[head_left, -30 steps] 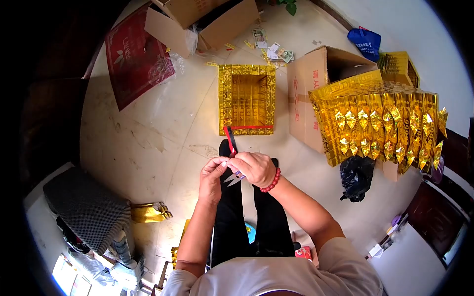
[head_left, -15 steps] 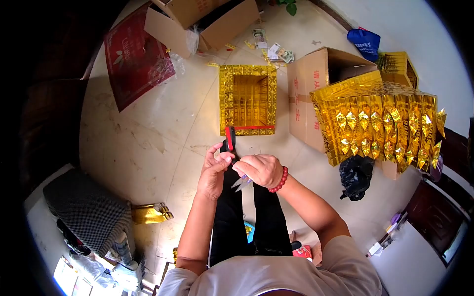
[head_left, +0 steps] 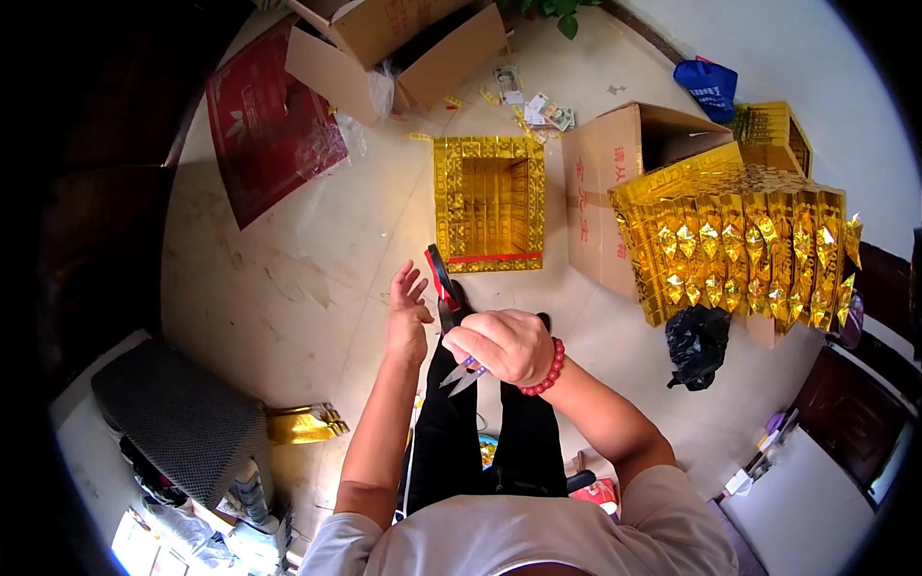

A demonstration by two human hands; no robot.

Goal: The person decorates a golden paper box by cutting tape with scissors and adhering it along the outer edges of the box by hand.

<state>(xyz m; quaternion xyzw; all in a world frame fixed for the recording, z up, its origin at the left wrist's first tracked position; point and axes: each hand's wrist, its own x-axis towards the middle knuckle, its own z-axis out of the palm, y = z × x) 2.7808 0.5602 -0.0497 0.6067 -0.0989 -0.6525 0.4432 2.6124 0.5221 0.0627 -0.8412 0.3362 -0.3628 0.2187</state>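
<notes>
My right hand [head_left: 504,346], with a red bead bracelet at the wrist, is closed around scissors [head_left: 463,377] whose blades point down to the left. A roll of red and black tape [head_left: 440,275] sticks up from the same hand's fingertips. My left hand [head_left: 407,312] is just left of the roll, fingers apart, with nothing visible in it. Beyond both hands stands a golden open box [head_left: 489,261] on the floor, with a red strip along its near edge.
A cardboard box [head_left: 597,206] and a golden folded stack [head_left: 754,254] stand at right, a black bag [head_left: 697,346] below them. More cartons [head_left: 375,34] and a red sheet [head_left: 264,125] lie at upper left. A covered object [head_left: 178,422] is at lower left.
My left hand has let go near the tape and opened, moving slightly left. My right hand has shifted a little right, and the tape roll now tilts left. The view has shifted slightly.
</notes>
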